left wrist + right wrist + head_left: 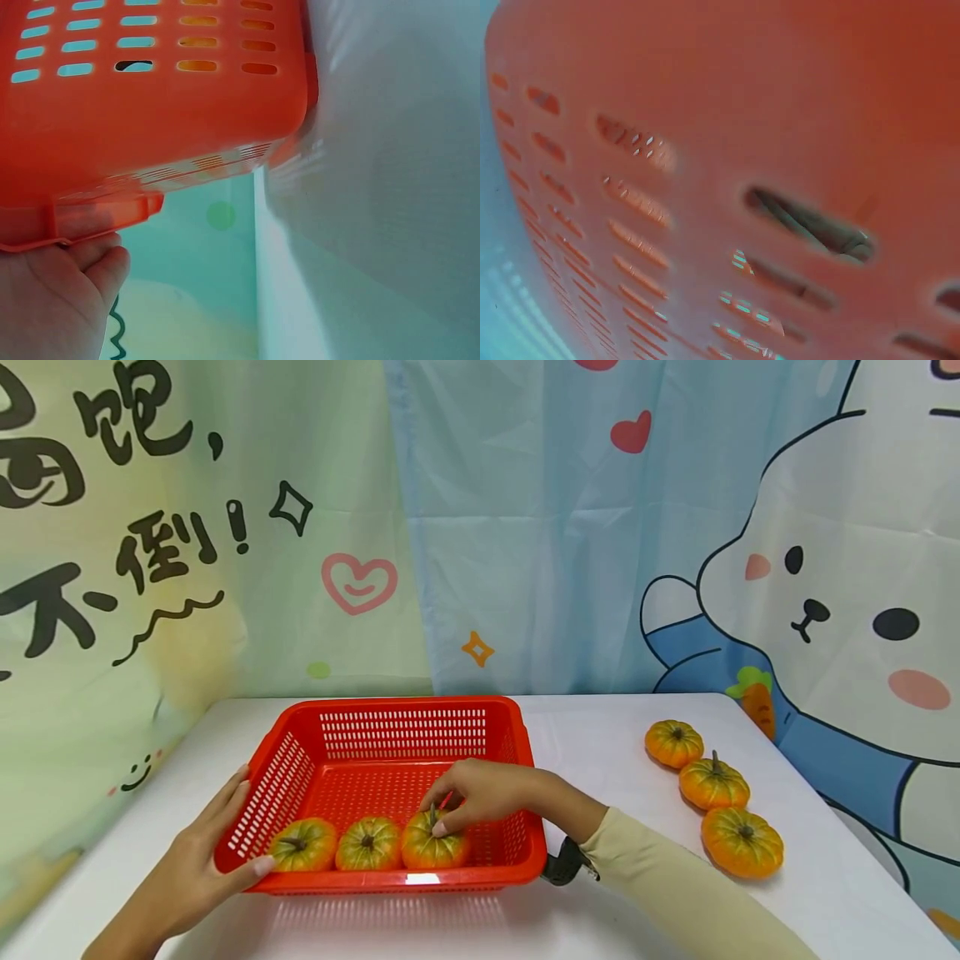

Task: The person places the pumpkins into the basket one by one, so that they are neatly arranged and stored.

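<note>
A red plastic basket (390,881) stands on the white table. Inside it, along the front wall, sit a left pumpkin (303,845), a middle pumpkin (368,844) and a right pumpkin (433,847), all small and orange-yellow. My right hand (480,793) reaches over the basket's right wall and pinches the right pumpkin near its stem. The left hand (198,856) holds the basket at its front left corner, thumb on the rim. In the left wrist view its fingers (109,274) lie under the rim. The basket's slotted wall (705,165) hides most of the right hand in the right wrist view.
Three more pumpkins lie in a slanting row on the right of the table: a far one (674,744), a middle one (715,782) and a near one (742,842). A printed curtain (480,527) hangs behind the table (592,735).
</note>
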Available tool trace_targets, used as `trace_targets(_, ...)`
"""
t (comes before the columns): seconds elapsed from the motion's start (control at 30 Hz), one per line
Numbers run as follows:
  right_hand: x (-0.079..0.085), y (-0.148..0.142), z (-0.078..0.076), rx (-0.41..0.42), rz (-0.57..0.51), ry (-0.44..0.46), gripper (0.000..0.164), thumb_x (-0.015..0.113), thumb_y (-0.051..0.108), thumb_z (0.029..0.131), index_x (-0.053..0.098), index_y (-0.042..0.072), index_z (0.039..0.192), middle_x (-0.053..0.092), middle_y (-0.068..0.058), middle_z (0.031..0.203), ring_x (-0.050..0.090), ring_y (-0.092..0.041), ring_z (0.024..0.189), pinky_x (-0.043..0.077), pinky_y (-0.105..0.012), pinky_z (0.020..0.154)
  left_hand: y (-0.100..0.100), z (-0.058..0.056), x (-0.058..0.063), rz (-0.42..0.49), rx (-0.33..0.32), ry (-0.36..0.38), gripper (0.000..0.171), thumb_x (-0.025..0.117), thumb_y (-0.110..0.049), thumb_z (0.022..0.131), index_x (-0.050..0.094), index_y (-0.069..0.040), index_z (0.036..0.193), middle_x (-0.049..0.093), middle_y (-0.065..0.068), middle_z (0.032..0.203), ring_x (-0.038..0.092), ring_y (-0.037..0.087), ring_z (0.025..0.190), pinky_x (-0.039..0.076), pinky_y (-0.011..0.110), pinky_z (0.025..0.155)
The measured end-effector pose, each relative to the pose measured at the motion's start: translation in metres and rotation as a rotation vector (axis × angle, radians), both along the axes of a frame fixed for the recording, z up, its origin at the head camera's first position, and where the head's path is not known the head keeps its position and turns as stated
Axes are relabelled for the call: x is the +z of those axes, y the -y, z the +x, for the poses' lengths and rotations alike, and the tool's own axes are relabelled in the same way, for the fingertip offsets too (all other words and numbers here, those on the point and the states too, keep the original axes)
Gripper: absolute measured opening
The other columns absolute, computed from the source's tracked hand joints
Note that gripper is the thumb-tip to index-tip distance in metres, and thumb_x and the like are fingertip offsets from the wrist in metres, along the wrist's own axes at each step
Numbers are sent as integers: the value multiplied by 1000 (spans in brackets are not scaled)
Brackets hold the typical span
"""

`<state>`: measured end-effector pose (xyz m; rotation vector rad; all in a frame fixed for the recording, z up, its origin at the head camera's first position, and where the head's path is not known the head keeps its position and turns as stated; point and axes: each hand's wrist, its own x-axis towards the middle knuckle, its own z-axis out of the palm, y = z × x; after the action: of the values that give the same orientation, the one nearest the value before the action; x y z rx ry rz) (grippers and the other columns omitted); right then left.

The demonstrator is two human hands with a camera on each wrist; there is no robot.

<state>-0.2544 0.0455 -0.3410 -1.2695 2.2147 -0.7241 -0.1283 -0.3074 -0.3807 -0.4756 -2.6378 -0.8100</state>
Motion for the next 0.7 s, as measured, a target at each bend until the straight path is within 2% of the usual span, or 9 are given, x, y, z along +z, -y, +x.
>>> trace_targets(0.27, -1, 0, 1, -17, 18, 25, 33, 73, 18, 88, 69, 10, 120, 67, 9, 107, 63, -6, 99, 47, -19, 84, -1, 0, 1, 0, -3, -4, 91, 76, -25, 80, 26, -1, 153, 19, 7, 160, 30, 33, 135, 14, 3, 94)
trace_targets(0.4, -1, 0, 1, -16, 15, 46, 38, 75, 18, 86, 68, 9, 123, 67, 9, 110, 62, -6, 101, 47, -21, 87, -1, 0, 1, 1, -1, -5, 91, 76, -25, 80, 26, -1, 153, 19, 7, 160, 30, 33, 135, 13, 3, 94)
trace_targets(0.6, -2, -2, 1, -13, -4, 84, 57, 78, 23, 84, 59, 4, 133, 63, -2, 128, 58, -6, 112, 45, -23, 92, 0, 0, -1, 9, -10, -24, 92, 77, -24, 79, 27, -1, 152, 20, 7, 160, 23, 7, 138, 13, 4, 96)
trace_targets(0.7, -1, -3, 1, -17, -27, 91, 59, 78, 25, 84, 57, 3, 135, 60, -7, 131, 57, -9, 115, 44, -23, 93, 0, 0, 0, 7, -10, -26, 92, 77, -25, 79, 27, -2, 152, 20, 7, 160, 23, 7, 138, 14, 4, 96)
